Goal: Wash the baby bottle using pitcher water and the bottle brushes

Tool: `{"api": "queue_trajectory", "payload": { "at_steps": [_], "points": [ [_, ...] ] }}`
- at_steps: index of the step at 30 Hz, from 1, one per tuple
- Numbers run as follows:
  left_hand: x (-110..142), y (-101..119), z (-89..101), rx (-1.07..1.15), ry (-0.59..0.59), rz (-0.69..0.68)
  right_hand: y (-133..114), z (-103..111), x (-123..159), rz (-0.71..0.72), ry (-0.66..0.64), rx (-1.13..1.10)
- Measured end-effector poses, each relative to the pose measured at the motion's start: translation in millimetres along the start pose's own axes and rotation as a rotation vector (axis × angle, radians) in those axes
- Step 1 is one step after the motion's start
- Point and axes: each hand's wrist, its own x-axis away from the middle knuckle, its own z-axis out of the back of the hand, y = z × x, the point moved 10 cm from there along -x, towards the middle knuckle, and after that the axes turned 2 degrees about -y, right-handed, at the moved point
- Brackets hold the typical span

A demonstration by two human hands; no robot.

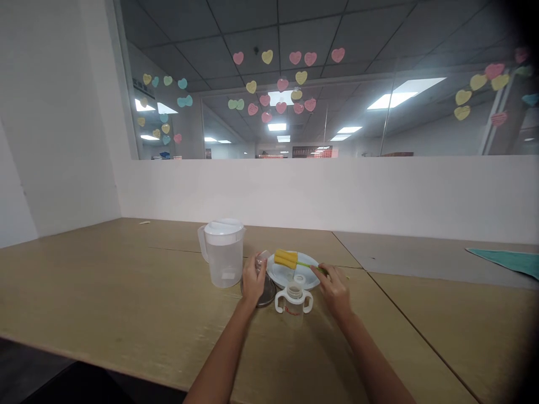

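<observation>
My right hand [336, 289] is closed around the thin green handle of a sponge bottle brush [286, 258]. The brush's yellow sponge head is over a pale blue plate [274, 279], pointing left. In my left hand [252, 279] is a small clear plastic cover [263, 259], partly hidden by the fingers. Below that hand a dark round metal dish [266, 295] rests on the table. A clear baby bottle [293, 310] with two white handles stands upright and uncapped in front of the plate. A white ring-shaped piece [299, 279] lies at the plate's near side.
A translucent lidded pitcher [226, 261] stands left of my left hand, its handle facing left. On the wooden table [126, 286], a teal cloth [505, 261] lies far right and a small pale scrap [144, 222] far left. A white wall [295, 193] with a window rises behind.
</observation>
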Motion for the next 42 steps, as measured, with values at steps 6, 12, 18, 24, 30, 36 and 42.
{"api": "queue_trajectory", "payload": {
  "at_steps": [6,12,18,24,30,36,42],
  "points": [
    [-3,-35,2.3,-0.341,0.02,0.135,15,-6,8,-0.068,-0.025,0.038],
    [4,-61,-25.6,-0.259,-0.187,0.238,20,-15,12,-0.1,-0.079,0.047],
    [7,-63,-38.1,-0.232,-0.286,0.203,19,-14,10,-0.096,-0.073,0.067],
    [7,-67,-40.8,-0.287,-0.288,0.188,20,-14,8,-0.114,-0.107,0.107],
    [3,-52,-28.3,-0.365,-0.227,0.136,24,-16,9,-0.153,-0.108,0.141],
    [-16,-10,-44.4,-0.361,-0.303,0.016,33,-17,8,-0.243,-0.151,0.199],
    [-28,3,-109.5,-0.353,-0.503,0.026,40,-15,10,-0.311,-0.172,0.239]
  ]
}}
